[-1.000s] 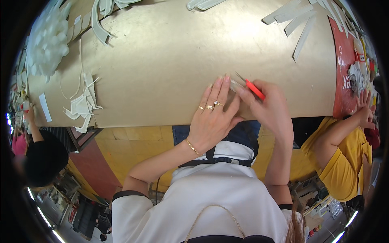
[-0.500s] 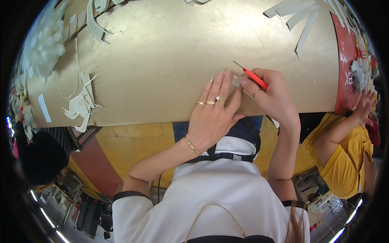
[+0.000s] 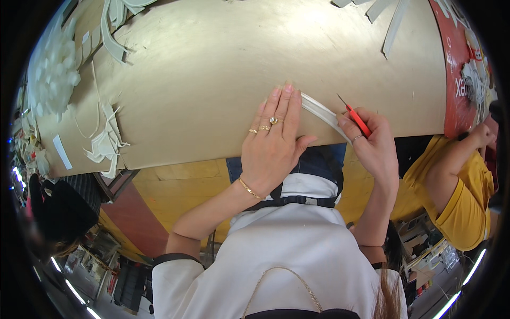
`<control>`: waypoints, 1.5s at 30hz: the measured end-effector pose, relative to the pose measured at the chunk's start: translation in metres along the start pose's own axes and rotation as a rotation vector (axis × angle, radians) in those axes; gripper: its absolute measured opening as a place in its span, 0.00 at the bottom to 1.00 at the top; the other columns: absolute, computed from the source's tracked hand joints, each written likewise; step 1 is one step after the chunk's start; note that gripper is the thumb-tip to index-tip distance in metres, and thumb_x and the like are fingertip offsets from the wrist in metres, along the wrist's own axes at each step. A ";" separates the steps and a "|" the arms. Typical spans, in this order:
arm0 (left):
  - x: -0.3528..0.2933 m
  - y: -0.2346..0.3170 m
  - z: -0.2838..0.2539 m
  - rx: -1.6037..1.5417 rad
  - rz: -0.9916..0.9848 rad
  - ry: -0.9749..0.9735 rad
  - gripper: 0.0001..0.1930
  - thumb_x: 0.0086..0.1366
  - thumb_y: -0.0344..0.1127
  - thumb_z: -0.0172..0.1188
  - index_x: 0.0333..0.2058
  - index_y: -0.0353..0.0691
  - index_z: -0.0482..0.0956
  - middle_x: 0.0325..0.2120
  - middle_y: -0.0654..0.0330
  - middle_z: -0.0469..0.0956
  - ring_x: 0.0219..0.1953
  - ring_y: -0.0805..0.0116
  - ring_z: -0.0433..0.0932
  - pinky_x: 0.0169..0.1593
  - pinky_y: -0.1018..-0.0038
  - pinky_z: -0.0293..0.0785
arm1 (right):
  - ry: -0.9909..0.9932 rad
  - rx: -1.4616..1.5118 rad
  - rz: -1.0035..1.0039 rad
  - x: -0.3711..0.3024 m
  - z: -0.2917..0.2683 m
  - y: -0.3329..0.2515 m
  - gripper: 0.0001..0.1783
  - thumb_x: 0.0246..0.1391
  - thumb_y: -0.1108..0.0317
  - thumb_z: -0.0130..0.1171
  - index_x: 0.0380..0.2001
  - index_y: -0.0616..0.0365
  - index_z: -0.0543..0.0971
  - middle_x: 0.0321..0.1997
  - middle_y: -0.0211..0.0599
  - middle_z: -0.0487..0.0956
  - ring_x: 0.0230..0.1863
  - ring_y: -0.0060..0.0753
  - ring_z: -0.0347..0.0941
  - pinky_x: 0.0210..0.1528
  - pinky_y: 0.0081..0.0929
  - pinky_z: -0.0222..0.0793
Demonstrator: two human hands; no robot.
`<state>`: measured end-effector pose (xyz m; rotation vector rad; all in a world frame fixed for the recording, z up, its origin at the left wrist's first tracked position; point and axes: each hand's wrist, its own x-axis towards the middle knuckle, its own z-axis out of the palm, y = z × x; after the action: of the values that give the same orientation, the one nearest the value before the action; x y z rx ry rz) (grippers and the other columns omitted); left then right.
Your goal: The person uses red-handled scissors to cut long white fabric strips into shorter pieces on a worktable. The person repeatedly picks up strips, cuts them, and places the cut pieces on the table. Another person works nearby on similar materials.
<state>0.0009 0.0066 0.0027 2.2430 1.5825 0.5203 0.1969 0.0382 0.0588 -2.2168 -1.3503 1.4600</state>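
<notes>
One pale strip [image 3: 321, 112], one red-handled tool [image 3: 359, 122], at the near edge of the desk [image 3: 212, 95]

Clock bearings ran from the middle of the view, twelve at the top. The single pale strip lay on the desk between the two hands, gently bowed, its long axis running from between ten and eleven o'clock to between four and five. Its upper end met the index-finger side of the left hand [image 3: 272, 133]; whether any of it passed underneath could not be told.

The left hand lay flat, four fingers nearly together and pointing just past twelve, thumb spread apart; it wore three rings [image 3: 273, 120] and one bracelet [image 3: 248, 189]. The right hand [image 3: 376, 143], with one ring, had its fingers closed around the tool, whose thin tip pointed to eleven. Its thumb overlapped the strip's lower part; whether it pinched the strip could not be told.

At least three grey strips [image 3: 393, 34] lay between one and two o'clock. One red sheet [image 3: 454, 114] lay at two, one white tangle [image 3: 106, 142] of looped pieces at nine, and one puffy translucent bundle [image 3: 53, 74] near ten. One person in yellow [image 3: 462, 212] sat past three.
</notes>
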 end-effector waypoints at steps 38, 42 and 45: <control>0.028 0.003 -0.005 0.039 0.302 -0.144 0.17 0.63 0.38 0.63 0.50 0.41 0.79 0.66 0.48 0.63 0.67 0.44 0.62 0.66 0.52 0.59 | 0.162 -0.144 -0.095 -0.015 0.001 0.013 0.16 0.51 0.60 0.65 0.23 0.63 0.79 0.13 0.40 0.69 0.17 0.36 0.63 0.24 0.34 0.61; 0.037 -0.008 -0.006 0.048 0.437 -0.071 0.14 0.60 0.35 0.66 0.44 0.39 0.81 0.56 0.52 0.73 0.56 0.53 0.74 0.56 0.61 0.70 | 0.135 -0.082 -0.063 -0.027 -0.023 0.034 0.18 0.54 0.62 0.66 0.23 0.67 0.78 0.13 0.33 0.65 0.18 0.22 0.57 0.22 0.27 0.55; 0.043 -0.012 -0.009 0.062 0.497 -0.102 0.14 0.58 0.35 0.66 0.43 0.40 0.80 0.51 0.54 0.75 0.51 0.58 0.76 0.50 0.63 0.72 | 0.176 -0.025 0.009 -0.034 -0.041 0.053 0.19 0.56 0.60 0.66 0.23 0.67 0.78 0.13 0.31 0.65 0.18 0.21 0.57 0.22 0.25 0.55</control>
<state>0.0000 0.0516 0.0094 2.6694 0.9976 0.4746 0.2572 -0.0050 0.0718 -2.3073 -1.3105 1.2230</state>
